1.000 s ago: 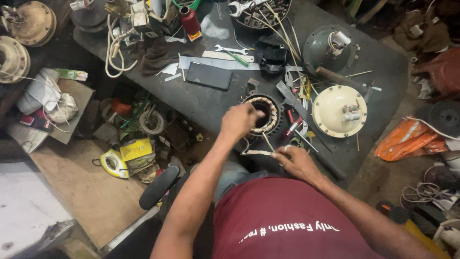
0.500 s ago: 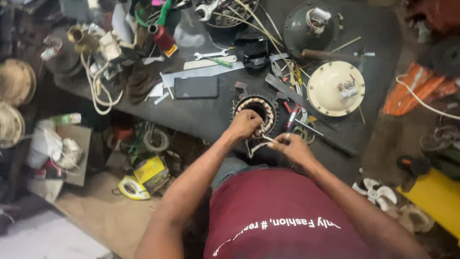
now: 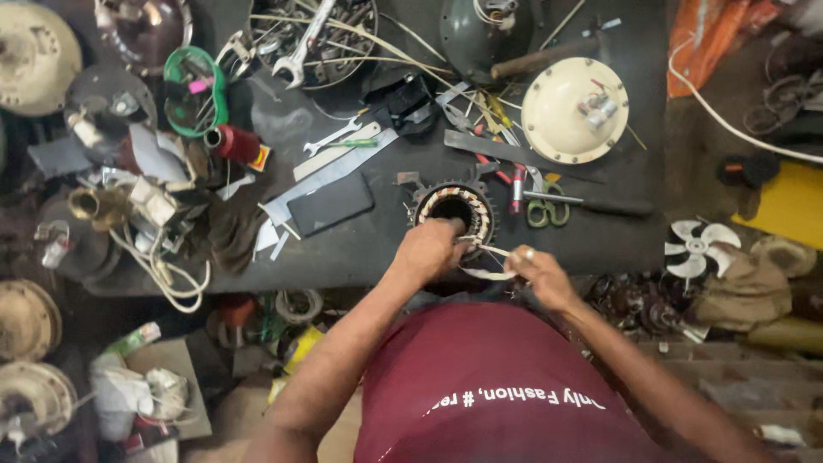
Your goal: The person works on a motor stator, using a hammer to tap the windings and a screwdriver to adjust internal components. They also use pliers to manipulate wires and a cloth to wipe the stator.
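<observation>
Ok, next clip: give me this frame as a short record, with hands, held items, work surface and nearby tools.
left hand: on the round motor stator, fingers at its near edge
right hand: pinching a pale strip beside the stator
surface: dark workbench
near stator: scissors, black phone, cream round cover, small spanner
floor, right: white fan blade

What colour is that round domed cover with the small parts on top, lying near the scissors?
The round cover is cream, seen in the head view, the only one.
</observation>
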